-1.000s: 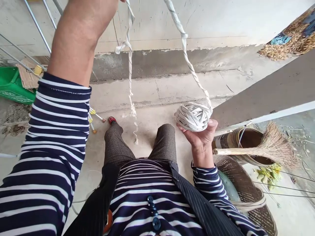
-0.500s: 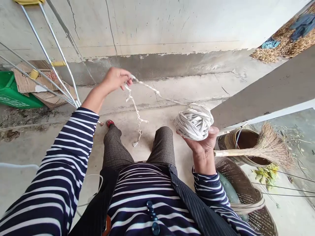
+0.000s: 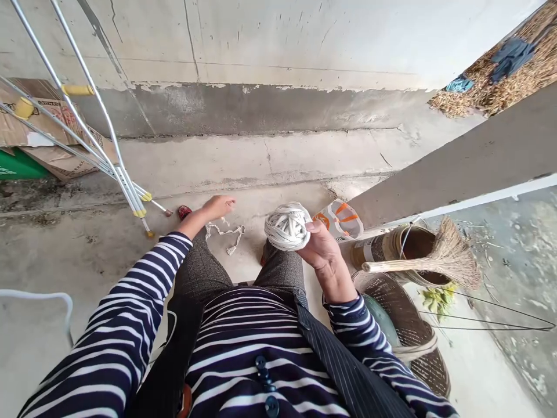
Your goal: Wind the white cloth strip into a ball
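A ball of white cord (image 3: 287,227), flecked with dark marks, rests in my right hand (image 3: 321,247), fingers beneath it and thumb on its near right side. To the left, my left hand (image 3: 219,206) is closed in a pinch on the cord's loose end. A knotted, frayed tail (image 3: 235,235) of the cord dangles just below this hand, above the floor between my legs. The stretch of cord between hand and ball is hard to make out.
Metal crutches (image 3: 117,168) lean at the left by cardboard (image 3: 52,122) and a green bin (image 3: 20,165). On the right are a white-and-orange bag (image 3: 348,219), a bucket (image 3: 394,244) with a straw broom (image 3: 452,255) across it, and a woven basket (image 3: 429,371) by a pillar (image 3: 456,151).
My left hand has come down and nearer with the cord end. My right hand has brought the ball leftward, closer to the left hand. The view has shifted, showing the white-and-orange bag.
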The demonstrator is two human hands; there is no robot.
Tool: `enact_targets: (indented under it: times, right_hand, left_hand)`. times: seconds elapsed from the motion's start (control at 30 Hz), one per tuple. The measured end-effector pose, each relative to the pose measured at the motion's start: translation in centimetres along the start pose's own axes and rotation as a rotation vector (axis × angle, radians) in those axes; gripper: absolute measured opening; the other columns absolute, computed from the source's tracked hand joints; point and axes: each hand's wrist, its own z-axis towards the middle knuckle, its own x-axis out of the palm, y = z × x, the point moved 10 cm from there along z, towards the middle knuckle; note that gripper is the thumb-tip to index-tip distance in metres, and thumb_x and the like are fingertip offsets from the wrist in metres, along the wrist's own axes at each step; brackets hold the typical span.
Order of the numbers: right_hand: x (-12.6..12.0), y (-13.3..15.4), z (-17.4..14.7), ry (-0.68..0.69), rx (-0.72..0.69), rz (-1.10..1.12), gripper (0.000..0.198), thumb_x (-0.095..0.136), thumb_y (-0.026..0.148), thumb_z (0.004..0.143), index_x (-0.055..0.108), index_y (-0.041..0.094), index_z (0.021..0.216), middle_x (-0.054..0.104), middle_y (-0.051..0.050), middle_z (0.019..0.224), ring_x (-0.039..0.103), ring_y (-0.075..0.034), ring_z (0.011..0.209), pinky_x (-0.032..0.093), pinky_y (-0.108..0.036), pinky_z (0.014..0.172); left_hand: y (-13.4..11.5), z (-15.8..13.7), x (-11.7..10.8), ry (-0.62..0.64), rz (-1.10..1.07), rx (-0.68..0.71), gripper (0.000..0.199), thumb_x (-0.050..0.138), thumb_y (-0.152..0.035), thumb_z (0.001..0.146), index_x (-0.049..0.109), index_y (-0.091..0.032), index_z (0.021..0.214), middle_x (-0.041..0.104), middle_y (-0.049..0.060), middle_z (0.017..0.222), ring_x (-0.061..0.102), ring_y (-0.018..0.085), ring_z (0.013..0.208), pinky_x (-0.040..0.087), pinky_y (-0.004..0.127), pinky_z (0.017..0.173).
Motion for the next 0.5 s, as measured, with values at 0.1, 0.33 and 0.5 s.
enact_targets:
  times: [0.1, 0.33, 0.5]
  right_hand:
    - [-1.7, -2.4, 0.7, -0.072, 0.097, -0.011, 0.055, 0.072, 0.022, 0.059, 0.067, 0.025, 0.113, 0.08, -0.002, 0.095, 0.075, -0.029, 0.1, 0.062, -0.05, 0.094]
    - [-1.5, -2.1, 0.7, -0.06, 0.107, -0.037, 0.043, 0.074, 0.028, 0.065, 0.068, 0.025, 0.107, 0.079, 0.001, 0.089, 0.075, -0.024, 0.082, 0.065, -0.044, 0.082]
    - [-1.0, 2.4, -0.6, -0.09, -0.019, -0.022, 0.045, 0.077, 0.031, 0.065, 0.07, 0.028, 0.11, 0.081, -0.002, 0.096, 0.076, -0.027, 0.092, 0.066, -0.041, 0.07]
  left_hand:
    - [-4.0, -3.5, 5.1, 0.063, -0.195, 0.162, 0.051, 0.074, -0.033, 0.081, 0.074, -0.023, 0.13, 0.077, 0.007, 0.126, 0.071, 0.027, 0.119, 0.056, 0.034, 0.102]
    - [-8.3, -8.2, 7.1, 0.01, -0.552, 0.286, 0.032, 0.067, -0.047, 0.087, 0.08, -0.019, 0.08, 0.082, 0.005, 0.088, 0.076, 0.027, 0.094, 0.057, 0.032, 0.085]
    - [-2.8, -6.7, 4.1, 0.008, -0.373, 0.207, 0.022, 0.068, -0.033, 0.09, 0.081, -0.017, 0.082, 0.082, 0.004, 0.09, 0.073, 0.021, 0.088, 0.053, 0.029, 0.082]
